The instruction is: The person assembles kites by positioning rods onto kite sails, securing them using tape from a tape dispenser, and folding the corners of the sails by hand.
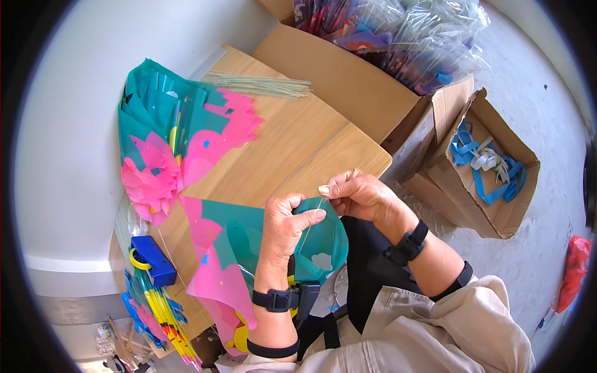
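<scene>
A thin, floppy teal-and-pink printed sheet [242, 217] lies across the table's near edge and hangs toward my lap. My left hand [287, 227] is closed on its teal part, thumb laid along the top. At the sheet's edge my right hand [356, 194] pinches the tip of a thin pale strand [309, 229], fingertips pressed together. This strand runs down past my left thumb over the teal; whether it is a rod or a thread I cannot tell. The fingers under the sheet are partly hidden.
A stack of similar teal-and-pink sheets [208, 146] and a bundle of thin pale sticks [258, 84] lie on the wooden table [298, 146]. A blue block-shaped object [153, 260] sits left. Cardboard boxes [339, 71] stand beyond; one holds blue straps [487, 165].
</scene>
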Available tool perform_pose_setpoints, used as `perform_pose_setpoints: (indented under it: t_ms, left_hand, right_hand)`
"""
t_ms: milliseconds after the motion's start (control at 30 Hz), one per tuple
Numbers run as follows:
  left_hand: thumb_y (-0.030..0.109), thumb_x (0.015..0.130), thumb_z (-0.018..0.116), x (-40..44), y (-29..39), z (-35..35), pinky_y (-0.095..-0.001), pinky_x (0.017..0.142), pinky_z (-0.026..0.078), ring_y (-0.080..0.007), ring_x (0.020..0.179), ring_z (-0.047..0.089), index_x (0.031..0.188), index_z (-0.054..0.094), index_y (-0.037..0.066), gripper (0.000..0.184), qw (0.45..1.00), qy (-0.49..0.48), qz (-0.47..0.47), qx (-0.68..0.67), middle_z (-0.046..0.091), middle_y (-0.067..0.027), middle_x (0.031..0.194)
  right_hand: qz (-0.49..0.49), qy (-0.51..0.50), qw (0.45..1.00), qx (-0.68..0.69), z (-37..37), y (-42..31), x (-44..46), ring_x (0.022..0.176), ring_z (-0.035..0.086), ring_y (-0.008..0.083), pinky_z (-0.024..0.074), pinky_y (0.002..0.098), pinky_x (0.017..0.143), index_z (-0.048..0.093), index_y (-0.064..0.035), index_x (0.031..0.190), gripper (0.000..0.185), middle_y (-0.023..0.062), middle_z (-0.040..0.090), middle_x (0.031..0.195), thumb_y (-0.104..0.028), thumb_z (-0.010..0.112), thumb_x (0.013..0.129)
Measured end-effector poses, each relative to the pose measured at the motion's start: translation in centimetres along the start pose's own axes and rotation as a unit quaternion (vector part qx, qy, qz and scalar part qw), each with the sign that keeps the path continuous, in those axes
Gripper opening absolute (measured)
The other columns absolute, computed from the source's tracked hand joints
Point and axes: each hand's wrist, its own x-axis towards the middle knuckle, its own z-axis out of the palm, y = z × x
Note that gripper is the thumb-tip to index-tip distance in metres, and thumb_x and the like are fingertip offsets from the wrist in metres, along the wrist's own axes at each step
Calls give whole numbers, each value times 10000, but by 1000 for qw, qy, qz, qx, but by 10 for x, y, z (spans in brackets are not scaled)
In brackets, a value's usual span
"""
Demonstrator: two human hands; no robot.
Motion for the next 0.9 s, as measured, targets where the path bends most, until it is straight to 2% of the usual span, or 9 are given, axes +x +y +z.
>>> perform_pose_setpoints:
  t_ms: [167,300,600,667,700,767,900]
  left_hand:
    - [35,664,768,0,1,0,-222,468,292,-23,561,345,571,450,69,334,999,-10,6,33,380,81,582]
    - [30,665,764,1,2,0,-225,462,282,-24,557,338,570,438,71,342,1000,-4,10,29,376,82,580]
    - [23,665,761,3,-3,-3,-224,469,271,-23,572,317,571,421,77,357,999,-6,6,32,351,85,598]
    - [3,678,767,3,-6,-6,-211,524,431,-46,581,527,703,628,18,142,999,-17,8,49,595,18,649]
    - [3,678,767,3,-5,-5,-211,524,431,-46,581,527,703,628,18,142,999,-18,7,49,595,18,649]
    - [0,666,756,2,-2,-1,-214,474,289,-17,572,341,574,450,69,326,1000,-1,6,17,378,89,600]
    - [-10,668,751,1,0,-2,-211,476,300,-16,572,354,582,478,61,295,1000,1,0,3,393,90,603]
  right_hand:
    - [9,-102,994,-23,-12,-9,9,561,527,115,387,230,466,654,-9,682,166,31,582,624,-108,745,780]
    - [49,-72,996,-20,-8,-16,11,544,521,111,377,222,450,649,-5,684,153,41,577,615,-87,735,779]
    - [70,-24,997,-21,-4,-13,13,493,503,97,346,202,391,635,-14,655,148,41,564,587,-62,725,762]
    - [64,-28,997,-24,-5,-13,14,483,498,97,345,203,390,634,-14,651,150,42,561,580,-61,726,759]
    - [59,-33,997,-29,-4,-13,14,474,493,97,344,204,390,633,-15,647,151,43,559,573,-60,727,756]
    - [42,-22,998,-47,1,-14,10,461,483,96,342,205,389,636,-11,645,154,44,551,560,-62,728,757]
    - [-5,-10,993,-121,4,-13,8,431,451,86,328,208,385,638,1,643,172,36,526,528,-80,737,759]
